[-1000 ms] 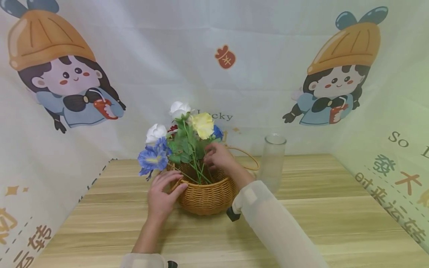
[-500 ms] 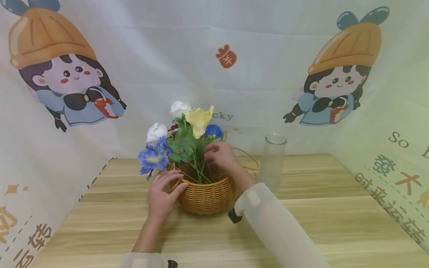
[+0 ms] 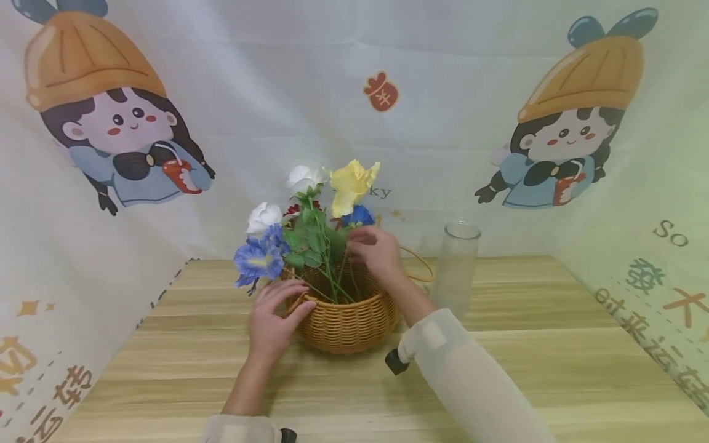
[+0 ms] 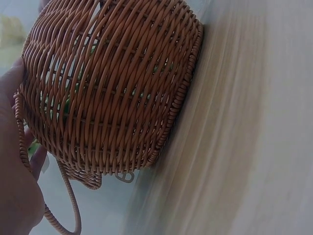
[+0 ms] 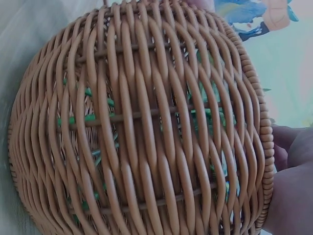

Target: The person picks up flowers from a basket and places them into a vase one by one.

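Note:
A brown wicker basket (image 3: 346, 326) holds artificial flowers on green stems. At its left rim, my left hand (image 3: 271, 320) grips the edge and handle base, thumb in front and fingers behind. My right hand (image 3: 379, 255) reaches over the right side with fingertips pinching a thin stem under the yellow flower (image 3: 351, 184); leaves partly hide the fingertips. White flowers (image 3: 264, 218) and a light blue-purple flower (image 3: 259, 255) lean left, a dark blue one (image 3: 359, 215) stands just above the right hand. The left wrist view has the woven side (image 4: 112, 88) close up.
A tall clear glass vase (image 3: 455, 271) stands on the wooden table (image 3: 526, 344), right of the basket. The basket's thin handle (image 3: 423, 267) sticks out toward it. Behind hangs a printed cloth (image 3: 266, 92) with cartoon figures.
The yellow flower has turned and shifted up and to the right, showing more of the dark blue flower below it. My left hand keeps its hold on the rim. The head view has shifted slightly.

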`<action>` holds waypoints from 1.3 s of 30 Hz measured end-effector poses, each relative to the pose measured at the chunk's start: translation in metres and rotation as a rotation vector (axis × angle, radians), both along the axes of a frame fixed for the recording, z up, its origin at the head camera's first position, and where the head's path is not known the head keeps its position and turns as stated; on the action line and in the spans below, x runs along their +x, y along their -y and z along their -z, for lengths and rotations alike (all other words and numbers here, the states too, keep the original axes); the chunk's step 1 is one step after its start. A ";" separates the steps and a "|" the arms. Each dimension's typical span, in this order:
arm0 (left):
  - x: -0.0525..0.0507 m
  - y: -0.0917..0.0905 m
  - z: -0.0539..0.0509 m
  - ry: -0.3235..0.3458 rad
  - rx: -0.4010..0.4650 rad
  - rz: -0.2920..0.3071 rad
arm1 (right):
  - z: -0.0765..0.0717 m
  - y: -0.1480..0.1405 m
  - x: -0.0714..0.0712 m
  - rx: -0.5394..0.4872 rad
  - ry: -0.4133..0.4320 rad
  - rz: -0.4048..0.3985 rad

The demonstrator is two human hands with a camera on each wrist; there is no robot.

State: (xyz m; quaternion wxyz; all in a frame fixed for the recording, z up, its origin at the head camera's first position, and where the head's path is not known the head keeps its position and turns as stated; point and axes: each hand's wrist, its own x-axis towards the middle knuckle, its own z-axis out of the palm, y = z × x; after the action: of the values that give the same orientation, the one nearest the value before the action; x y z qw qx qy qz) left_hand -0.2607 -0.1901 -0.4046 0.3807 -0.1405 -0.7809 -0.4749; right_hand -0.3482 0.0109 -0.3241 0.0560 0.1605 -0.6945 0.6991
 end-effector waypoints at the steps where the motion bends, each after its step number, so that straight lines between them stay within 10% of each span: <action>1: 0.000 0.000 0.000 0.001 -0.001 0.001 | -0.001 0.000 0.001 -0.017 -0.007 0.003; 19: 0.002 0.000 -0.001 0.039 0.028 0.018 | -0.016 -0.023 0.012 -0.272 -0.092 0.131; 39: 0.001 0.002 -0.001 0.037 0.008 0.003 | -0.049 -0.069 0.011 -0.281 -0.234 0.243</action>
State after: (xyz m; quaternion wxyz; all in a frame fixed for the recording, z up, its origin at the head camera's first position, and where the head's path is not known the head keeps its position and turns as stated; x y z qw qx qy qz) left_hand -0.2600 -0.1922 -0.4037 0.3661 -0.1312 -0.7857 -0.4811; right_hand -0.3370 0.0797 -0.2754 0.2421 0.1461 -0.5932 0.7537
